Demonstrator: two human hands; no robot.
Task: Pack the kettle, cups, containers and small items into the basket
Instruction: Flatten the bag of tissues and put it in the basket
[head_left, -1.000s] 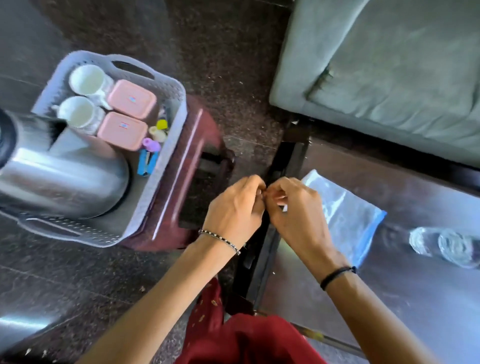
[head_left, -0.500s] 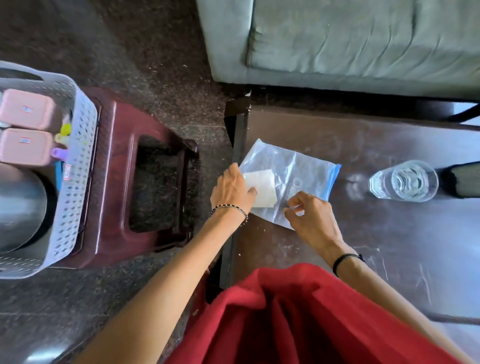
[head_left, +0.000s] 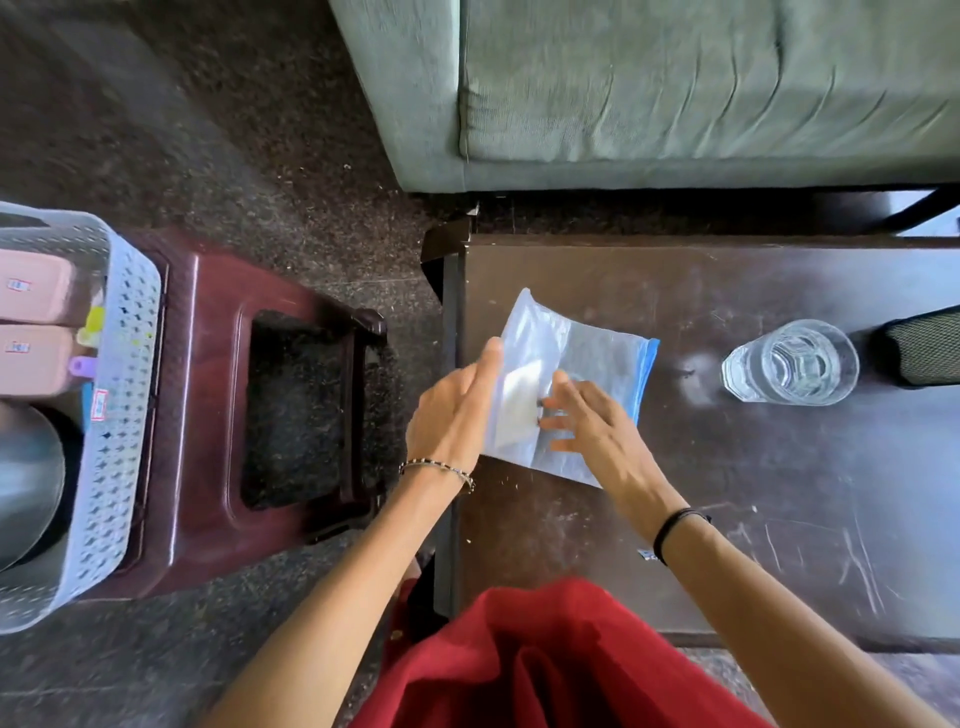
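Observation:
A clear zip bag (head_left: 597, 364) with a blue edge lies on the dark table (head_left: 753, 519). A white folded piece (head_left: 511, 410) shows through it. My left hand (head_left: 452, 415) touches the bag's left edge with a straight index finger; its other fingers are hidden. My right hand (head_left: 587, 421) rests on the bag with its fingers spread flat. At the far left stands the pale perforated basket (head_left: 124, 364). It holds two pink containers (head_left: 31, 322), the steel kettle (head_left: 26, 478) and small coloured items (head_left: 85, 343). The cups are out of view.
The basket sits on a maroon plastic stool (head_left: 208, 374) beside the table. A glass of water (head_left: 789, 364) and a black mesh object (head_left: 919, 353) stand on the table to the right. A grey-green sofa (head_left: 675, 93) runs along the far side.
My view swung right from the basket to the table. My hands parted and went down onto the bag. The white piece, half a second ago on top of the bag, now shows through the plastic.

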